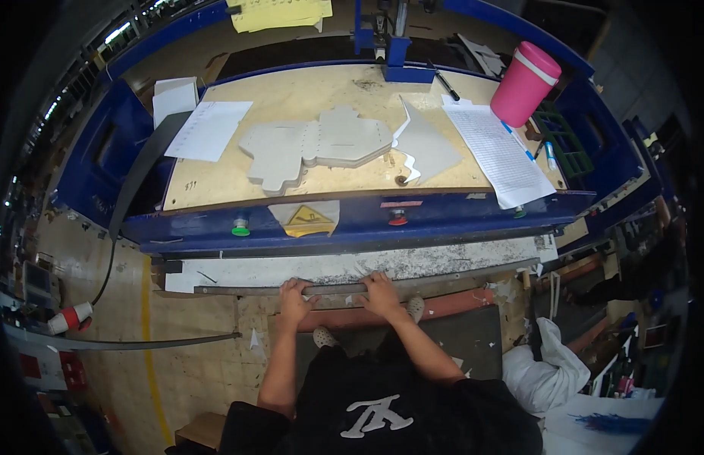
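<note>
My left hand [296,299] and my right hand [380,294] rest a short way apart on a dark front bar [334,290], fingers curled over it. This bar runs along the near edge of a white, black-scuffed board [246,267], which sticks out below the blue machine front [443,216]. Beyond it, on the wooden top [215,182], lies a stack of grey die-cut cardboard pieces [322,144] with tabs and slits. To its right is a torn-edged grey cardboard offcut [435,148].
Green [240,227] and red [398,218] buttons sit on the machine front. Paper sheets [212,130], a written sheet [492,148], a black pen [447,85] and a pink jug [525,83] lie around the top. A dark strap [143,163] hangs left; a white sack [549,368] stands right.
</note>
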{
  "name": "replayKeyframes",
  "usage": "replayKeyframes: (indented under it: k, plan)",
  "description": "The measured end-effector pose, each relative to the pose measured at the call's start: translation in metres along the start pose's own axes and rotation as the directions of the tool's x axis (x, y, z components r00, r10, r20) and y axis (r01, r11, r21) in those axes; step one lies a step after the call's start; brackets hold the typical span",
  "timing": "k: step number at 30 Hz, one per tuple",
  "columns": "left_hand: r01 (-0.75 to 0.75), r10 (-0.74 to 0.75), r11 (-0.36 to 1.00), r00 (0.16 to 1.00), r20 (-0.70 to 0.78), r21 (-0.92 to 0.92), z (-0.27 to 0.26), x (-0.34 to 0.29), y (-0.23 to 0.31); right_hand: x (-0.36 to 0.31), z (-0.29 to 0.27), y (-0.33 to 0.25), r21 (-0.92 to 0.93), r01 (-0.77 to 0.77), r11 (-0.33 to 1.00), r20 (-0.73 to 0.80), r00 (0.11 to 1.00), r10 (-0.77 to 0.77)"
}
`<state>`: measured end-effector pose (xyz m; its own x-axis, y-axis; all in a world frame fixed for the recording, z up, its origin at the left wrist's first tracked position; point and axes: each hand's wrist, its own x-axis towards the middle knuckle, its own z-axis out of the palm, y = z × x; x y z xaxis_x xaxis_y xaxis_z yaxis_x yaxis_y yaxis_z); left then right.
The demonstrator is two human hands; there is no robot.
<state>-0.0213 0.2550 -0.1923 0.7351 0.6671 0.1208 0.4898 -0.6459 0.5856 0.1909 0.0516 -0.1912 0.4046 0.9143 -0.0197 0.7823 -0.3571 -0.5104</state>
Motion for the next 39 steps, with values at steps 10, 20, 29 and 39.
replayKeyframes:
  k: [10,20,29,39]
  plan:
    - [-0.099,0.096,0.993,0.994,-0.049,-0.066,0.002,-0.030,-0.006,-0.038,0.005,-0.023,0.075,-0.052,0.996,-0.248,0.966,0.069]
    - [-0.097,0.118,0.981,0.986,0.118,-0.169,-0.037,-0.091,-0.008,-0.095,0.016,-0.048,0.124,-0.087,0.989,-0.203,0.973,0.111]
    - [-0.023,0.073,0.968,0.978,0.194,-0.251,-0.041,-0.154,-0.006,-0.159,0.014,-0.039,0.061,0.047,0.997,-0.184,0.982,-0.035]
    - [0.200,-0.199,0.980,0.971,-0.132,-0.007,-0.093,-0.187,-0.036,-0.204,0.034,-0.038,-0.234,0.059,0.970,-0.147,0.985,-0.095]
